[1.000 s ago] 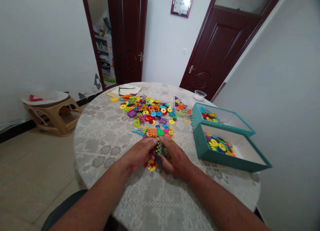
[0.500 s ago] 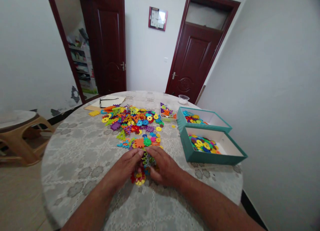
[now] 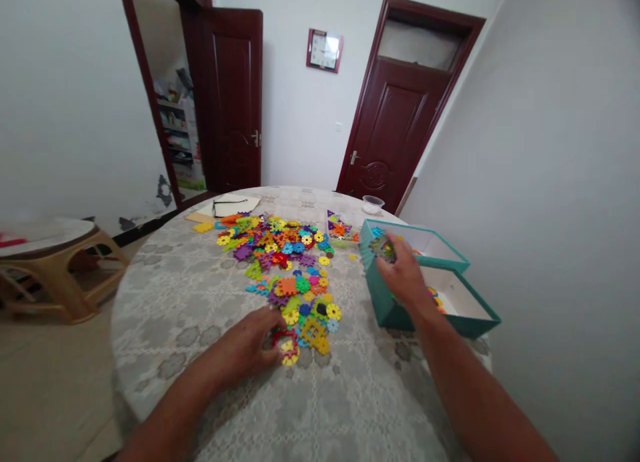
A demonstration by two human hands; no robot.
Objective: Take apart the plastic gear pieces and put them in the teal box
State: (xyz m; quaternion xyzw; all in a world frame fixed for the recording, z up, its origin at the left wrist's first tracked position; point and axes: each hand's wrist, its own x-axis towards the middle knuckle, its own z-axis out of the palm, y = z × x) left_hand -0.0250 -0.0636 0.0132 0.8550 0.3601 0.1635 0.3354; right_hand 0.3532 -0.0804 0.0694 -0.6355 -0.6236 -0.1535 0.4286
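Observation:
My left hand [image 3: 254, 342] rests on the near end of the loose plastic pieces, fingers curved and apart, beside a red square piece [image 3: 286, 337] with a yellow disc. Whether its fingertips touch that piece, I cannot tell. My right hand [image 3: 404, 269] is raised over the two green boxes, holding green toothed building pieces [image 3: 382, 247] between thumb and fingers. Their exact number is hidden. Around the left hand lie yellow discs [image 3: 333, 311], a mustard toothed square [image 3: 313, 331] and an orange square [image 3: 287, 287].
A large pile of mixed pieces [image 3: 273, 239] spreads farther back on the round table [image 3: 200, 382]. Behind it are glasses [image 3: 227, 204] on paper, a clear tray [image 3: 345, 243] and a clear bowl [image 3: 373, 202]. The near green box [image 3: 480, 315] and far green box [image 3: 445, 239] stand right.
My right hand has left the near pile and moved right, over the boxes, with green pieces. The left hand stays by the pile. The view has shifted slightly.

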